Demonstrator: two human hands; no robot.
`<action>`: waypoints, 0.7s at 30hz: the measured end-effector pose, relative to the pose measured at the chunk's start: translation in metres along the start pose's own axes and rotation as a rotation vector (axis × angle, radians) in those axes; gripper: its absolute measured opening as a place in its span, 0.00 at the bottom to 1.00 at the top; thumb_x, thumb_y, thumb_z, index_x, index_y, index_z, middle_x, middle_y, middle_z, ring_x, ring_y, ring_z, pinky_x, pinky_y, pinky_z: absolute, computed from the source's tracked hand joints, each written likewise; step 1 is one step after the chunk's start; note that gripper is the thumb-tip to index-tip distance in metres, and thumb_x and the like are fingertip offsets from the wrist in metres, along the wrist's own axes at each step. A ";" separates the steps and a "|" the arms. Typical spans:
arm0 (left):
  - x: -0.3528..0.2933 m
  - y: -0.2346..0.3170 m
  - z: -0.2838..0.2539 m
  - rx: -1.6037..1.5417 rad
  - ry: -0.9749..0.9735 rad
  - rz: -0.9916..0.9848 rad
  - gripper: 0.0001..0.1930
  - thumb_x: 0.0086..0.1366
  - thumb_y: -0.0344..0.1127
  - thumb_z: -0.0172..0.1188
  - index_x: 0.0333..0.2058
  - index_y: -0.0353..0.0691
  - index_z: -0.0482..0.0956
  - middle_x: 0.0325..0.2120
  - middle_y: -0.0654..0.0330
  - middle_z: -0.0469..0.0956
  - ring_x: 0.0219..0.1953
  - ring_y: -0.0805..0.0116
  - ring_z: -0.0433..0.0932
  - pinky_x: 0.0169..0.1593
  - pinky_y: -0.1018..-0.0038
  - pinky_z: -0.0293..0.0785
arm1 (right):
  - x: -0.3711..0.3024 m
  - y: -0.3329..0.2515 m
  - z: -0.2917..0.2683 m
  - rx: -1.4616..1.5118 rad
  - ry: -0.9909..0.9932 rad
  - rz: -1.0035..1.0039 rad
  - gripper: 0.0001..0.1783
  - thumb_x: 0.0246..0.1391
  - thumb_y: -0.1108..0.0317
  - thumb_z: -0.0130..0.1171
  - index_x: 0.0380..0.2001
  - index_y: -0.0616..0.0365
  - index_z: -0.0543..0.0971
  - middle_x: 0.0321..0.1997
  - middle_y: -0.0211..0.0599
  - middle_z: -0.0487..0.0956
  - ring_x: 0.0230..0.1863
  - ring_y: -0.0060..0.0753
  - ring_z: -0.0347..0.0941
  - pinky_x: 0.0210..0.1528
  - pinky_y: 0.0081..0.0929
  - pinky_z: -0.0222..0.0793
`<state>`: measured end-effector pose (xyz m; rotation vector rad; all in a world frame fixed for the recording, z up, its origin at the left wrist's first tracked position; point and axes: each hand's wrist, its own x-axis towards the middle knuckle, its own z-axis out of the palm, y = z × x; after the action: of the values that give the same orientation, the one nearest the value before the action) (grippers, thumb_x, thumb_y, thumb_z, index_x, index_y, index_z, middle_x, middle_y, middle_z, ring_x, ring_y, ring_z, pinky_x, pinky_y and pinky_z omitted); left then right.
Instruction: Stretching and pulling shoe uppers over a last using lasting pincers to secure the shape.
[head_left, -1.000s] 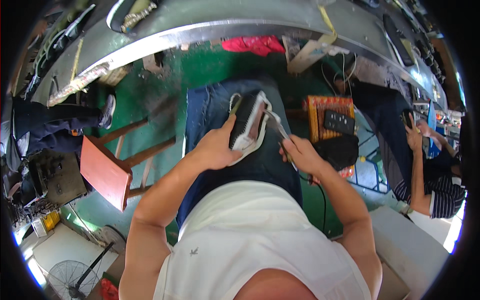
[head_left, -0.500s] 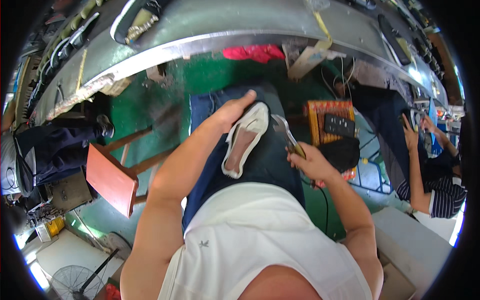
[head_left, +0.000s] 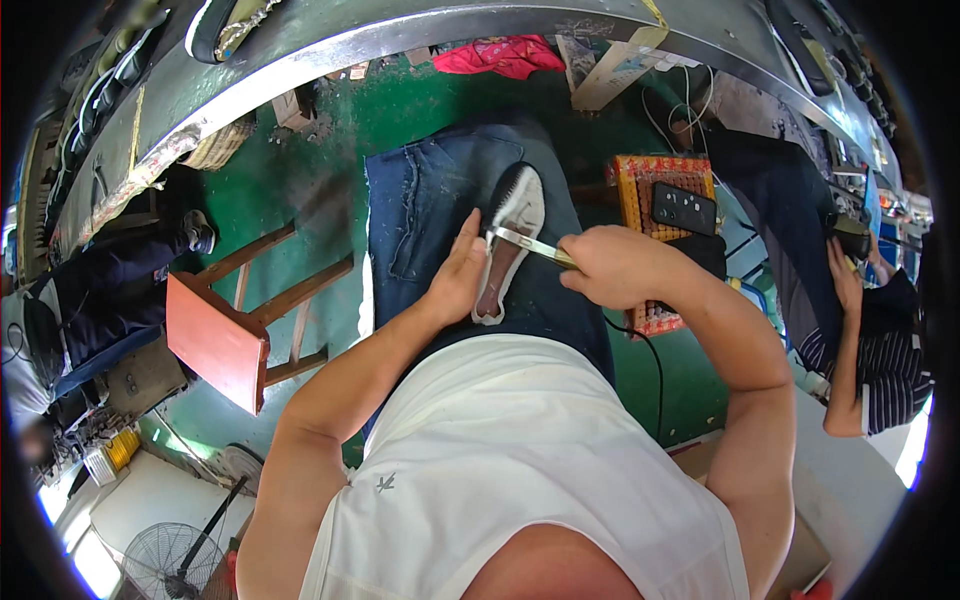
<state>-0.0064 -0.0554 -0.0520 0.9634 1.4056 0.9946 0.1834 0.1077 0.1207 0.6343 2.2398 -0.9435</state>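
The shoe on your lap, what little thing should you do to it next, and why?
Probably draw the metal blade a little further along the shoe. The right hand has the blade's tip lying across the shoe's upper part, and the left hand steadies the shoe on the lap, so it looks braced for that stroke.

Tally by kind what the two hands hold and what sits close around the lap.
Shoe, steadied on the lap by the left hand: 1
Metal blade tool, gripped in the right hand: 1
Wooden stool: 1
Patterned box: 1
Dark phone: 1
Total: 5
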 end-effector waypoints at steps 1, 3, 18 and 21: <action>-0.001 -0.002 0.001 -0.216 0.002 -0.061 0.34 0.80 0.50 0.35 0.73 0.32 0.41 0.73 0.45 0.50 0.75 0.58 0.48 0.74 0.70 0.45 | 0.007 0.004 0.015 0.001 -0.003 0.000 0.17 0.61 0.61 0.57 0.37 0.69 0.78 0.36 0.59 0.82 0.43 0.61 0.79 0.47 0.51 0.74; 0.000 0.025 0.000 -0.390 -0.012 -0.125 0.37 0.79 0.54 0.37 0.75 0.38 0.36 0.73 0.48 0.51 0.74 0.61 0.50 0.73 0.70 0.46 | 0.022 0.017 0.046 0.074 0.238 -0.052 0.16 0.60 0.60 0.58 0.37 0.67 0.78 0.34 0.58 0.82 0.40 0.62 0.79 0.45 0.52 0.73; 0.028 0.013 0.016 0.160 0.241 0.078 0.35 0.73 0.41 0.54 0.73 0.40 0.52 0.65 0.38 0.64 0.67 0.48 0.66 0.68 0.65 0.62 | 0.049 0.032 0.069 0.757 0.178 0.113 0.13 0.64 0.62 0.58 0.35 0.64 0.75 0.32 0.45 0.81 0.34 0.42 0.80 0.38 0.38 0.73; 0.026 0.021 0.014 0.228 0.263 0.212 0.35 0.71 0.38 0.55 0.73 0.42 0.53 0.64 0.36 0.65 0.63 0.43 0.71 0.63 0.62 0.69 | 0.054 0.022 0.096 1.151 0.227 0.064 0.14 0.66 0.60 0.57 0.35 0.62 0.75 0.28 0.30 0.78 0.28 0.20 0.74 0.29 0.24 0.70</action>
<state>0.0063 -0.0236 -0.0403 1.2023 1.6880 1.1681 0.1941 0.0596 0.0203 1.3172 1.6401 -2.2031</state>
